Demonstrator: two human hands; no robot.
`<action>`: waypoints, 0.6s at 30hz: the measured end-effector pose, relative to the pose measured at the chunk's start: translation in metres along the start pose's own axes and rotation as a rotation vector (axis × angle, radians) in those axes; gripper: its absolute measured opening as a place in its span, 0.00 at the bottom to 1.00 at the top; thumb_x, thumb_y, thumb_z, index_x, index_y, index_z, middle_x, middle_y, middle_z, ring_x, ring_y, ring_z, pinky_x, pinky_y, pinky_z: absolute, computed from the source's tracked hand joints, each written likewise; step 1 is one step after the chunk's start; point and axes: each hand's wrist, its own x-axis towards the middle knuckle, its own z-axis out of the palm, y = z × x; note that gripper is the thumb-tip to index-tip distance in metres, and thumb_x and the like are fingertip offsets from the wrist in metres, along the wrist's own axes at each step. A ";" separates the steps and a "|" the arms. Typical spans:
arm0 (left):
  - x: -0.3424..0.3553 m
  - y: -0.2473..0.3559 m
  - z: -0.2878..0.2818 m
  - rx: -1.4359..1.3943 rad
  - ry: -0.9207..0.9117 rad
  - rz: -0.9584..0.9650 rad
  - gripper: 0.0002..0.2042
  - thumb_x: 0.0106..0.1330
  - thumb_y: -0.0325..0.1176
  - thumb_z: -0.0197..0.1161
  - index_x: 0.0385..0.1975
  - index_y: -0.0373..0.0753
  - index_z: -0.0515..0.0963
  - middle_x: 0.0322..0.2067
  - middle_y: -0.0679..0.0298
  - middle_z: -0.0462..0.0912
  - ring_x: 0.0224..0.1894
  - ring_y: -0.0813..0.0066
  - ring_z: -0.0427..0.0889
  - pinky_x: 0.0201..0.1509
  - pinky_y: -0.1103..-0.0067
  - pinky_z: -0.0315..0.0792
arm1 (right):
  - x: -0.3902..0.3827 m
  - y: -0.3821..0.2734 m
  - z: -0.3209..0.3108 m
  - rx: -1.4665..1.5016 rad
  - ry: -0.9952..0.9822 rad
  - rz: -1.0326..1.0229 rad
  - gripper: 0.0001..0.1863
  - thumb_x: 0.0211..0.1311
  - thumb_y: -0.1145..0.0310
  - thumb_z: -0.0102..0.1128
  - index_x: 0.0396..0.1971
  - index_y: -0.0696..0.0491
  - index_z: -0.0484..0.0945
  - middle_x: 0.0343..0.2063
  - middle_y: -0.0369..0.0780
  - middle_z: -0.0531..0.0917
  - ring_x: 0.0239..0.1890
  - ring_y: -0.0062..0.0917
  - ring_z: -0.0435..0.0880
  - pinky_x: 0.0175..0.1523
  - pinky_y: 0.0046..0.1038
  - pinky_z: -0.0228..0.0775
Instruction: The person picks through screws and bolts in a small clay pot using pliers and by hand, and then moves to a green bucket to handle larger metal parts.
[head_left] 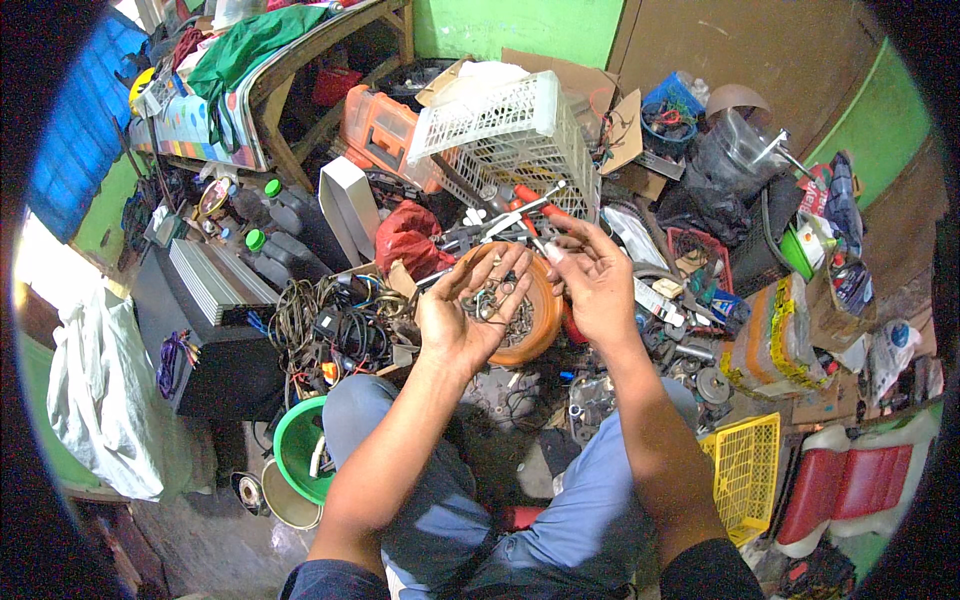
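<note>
Head view: left hand (455, 312) lies open, palm up, small parts (487, 303) on it, over the bowl (552, 312); whether the curled right hand (600, 290) grips anything, I cannot tell.

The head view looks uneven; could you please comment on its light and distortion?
In the head view, the fisheye picture ends in black corners; a glaring white patch loses detail above the white sack at left; the gap between the legs is dark; small pieces in the left hand are too fine to identify.
</note>
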 end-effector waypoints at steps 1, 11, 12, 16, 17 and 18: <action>0.000 0.002 -0.002 -0.001 -0.007 0.005 0.23 0.76 0.38 0.42 0.60 0.23 0.67 0.64 0.39 0.70 0.68 0.45 0.69 0.71 0.55 0.69 | 0.003 0.004 -0.005 0.011 -0.008 0.044 0.15 0.66 0.76 0.64 0.52 0.59 0.78 0.37 0.38 0.84 0.30 0.15 0.82 0.32 0.17 0.74; -0.003 0.019 0.008 -0.248 -0.032 0.036 0.24 0.74 0.31 0.41 0.63 0.20 0.61 0.65 0.36 0.67 0.69 0.40 0.66 0.72 0.53 0.67 | 0.010 0.006 -0.024 0.254 0.129 0.073 0.07 0.68 0.70 0.65 0.41 0.55 0.79 0.31 0.36 0.84 0.30 0.18 0.82 0.31 0.18 0.73; -0.003 0.022 0.009 -0.221 -0.032 0.063 0.24 0.73 0.31 0.41 0.64 0.20 0.61 0.65 0.36 0.67 0.69 0.40 0.66 0.73 0.53 0.67 | 0.010 0.006 -0.026 0.328 0.110 0.084 0.07 0.68 0.70 0.65 0.41 0.55 0.79 0.32 0.36 0.84 0.30 0.18 0.82 0.32 0.19 0.74; -0.003 0.033 0.007 -0.146 -0.065 0.140 0.25 0.72 0.30 0.43 0.65 0.21 0.60 0.66 0.36 0.66 0.69 0.39 0.66 0.72 0.53 0.67 | 0.009 -0.001 -0.020 0.253 0.083 0.053 0.08 0.66 0.74 0.66 0.43 0.56 0.81 0.33 0.37 0.84 0.33 0.20 0.84 0.34 0.20 0.76; -0.003 0.034 0.008 -0.142 -0.067 0.154 0.25 0.72 0.31 0.44 0.65 0.21 0.60 0.66 0.36 0.66 0.69 0.39 0.66 0.72 0.54 0.67 | 0.009 0.000 -0.020 0.219 0.071 0.033 0.08 0.66 0.75 0.66 0.43 0.56 0.82 0.33 0.37 0.84 0.33 0.20 0.84 0.34 0.21 0.76; -0.003 0.034 0.008 -0.139 -0.069 0.168 0.25 0.72 0.31 0.44 0.65 0.21 0.59 0.66 0.36 0.66 0.69 0.40 0.66 0.72 0.54 0.67 | 0.009 0.000 -0.019 0.184 0.058 0.013 0.08 0.65 0.76 0.66 0.43 0.57 0.82 0.33 0.37 0.84 0.34 0.20 0.84 0.35 0.21 0.77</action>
